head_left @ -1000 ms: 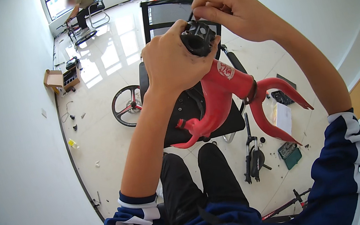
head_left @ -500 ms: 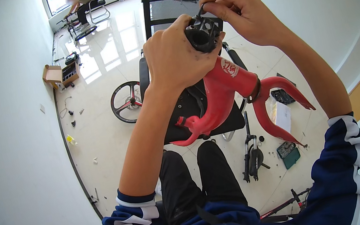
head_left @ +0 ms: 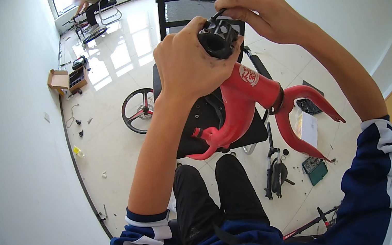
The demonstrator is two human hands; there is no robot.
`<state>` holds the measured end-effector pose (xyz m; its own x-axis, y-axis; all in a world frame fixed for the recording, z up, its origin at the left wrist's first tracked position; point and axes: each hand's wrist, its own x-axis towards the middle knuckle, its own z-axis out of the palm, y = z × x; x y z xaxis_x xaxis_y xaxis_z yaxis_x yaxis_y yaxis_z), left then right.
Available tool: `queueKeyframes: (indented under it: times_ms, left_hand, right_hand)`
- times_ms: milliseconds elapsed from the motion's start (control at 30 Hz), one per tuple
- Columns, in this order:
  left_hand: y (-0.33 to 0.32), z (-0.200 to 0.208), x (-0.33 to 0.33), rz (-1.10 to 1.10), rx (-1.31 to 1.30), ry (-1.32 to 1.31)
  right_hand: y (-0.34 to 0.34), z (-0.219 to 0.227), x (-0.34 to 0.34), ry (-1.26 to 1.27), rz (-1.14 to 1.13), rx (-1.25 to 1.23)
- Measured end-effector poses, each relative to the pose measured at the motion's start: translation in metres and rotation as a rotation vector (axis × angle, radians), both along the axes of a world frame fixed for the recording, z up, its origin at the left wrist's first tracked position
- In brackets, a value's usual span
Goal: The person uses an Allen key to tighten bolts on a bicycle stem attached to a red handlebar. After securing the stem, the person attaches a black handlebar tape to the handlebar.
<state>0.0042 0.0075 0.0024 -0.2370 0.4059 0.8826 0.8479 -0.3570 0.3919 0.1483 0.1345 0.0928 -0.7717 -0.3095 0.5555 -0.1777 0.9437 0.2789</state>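
I see R hand (head_left: 265,13) fingertips pinching 1 thin blk rod (head_left: 217,15) at 1 blk clamp (head_left: 215,44), L hand (head_left: 190,63) fingers wrapped round the clamp. It tops 1 red frame (head_left: 238,115) w/ 1 two-leg red fork (head_left: 286,127), over 1 blk chair (head_left: 197,117); on floor (head_left: 121,172), 1 three-spoke wheel (head_left: 144,111), 1 dark fork (head_left: 274,169).

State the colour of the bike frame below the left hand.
The bike frame is red; it shows best in the head view.
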Motion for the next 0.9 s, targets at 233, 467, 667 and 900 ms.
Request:
queueKeyframes:
  times_ms: [233, 467, 667, 900]
  left_hand:
    - [0.001, -0.003, -0.002, 0.009, 0.021, 0.012]
    - [0.003, -0.003, 0.001, -0.015, -0.035, -0.026]
    - [0.000, 0.001, 0.001, -0.039, -0.053, -0.044]
    - [0.001, 0.006, 0.006, -0.021, -0.056, -0.014]
  right_hand:
    - [-0.014, 0.006, 0.000, -0.108, -0.066, -0.138]
    - [-0.020, 0.001, 0.001, -0.052, -0.110, -0.142]
    - [-0.022, 0.004, 0.001, -0.083, -0.165, -0.166]
    - [-0.009, 0.002, -0.010, -0.075, -0.137, -0.711]
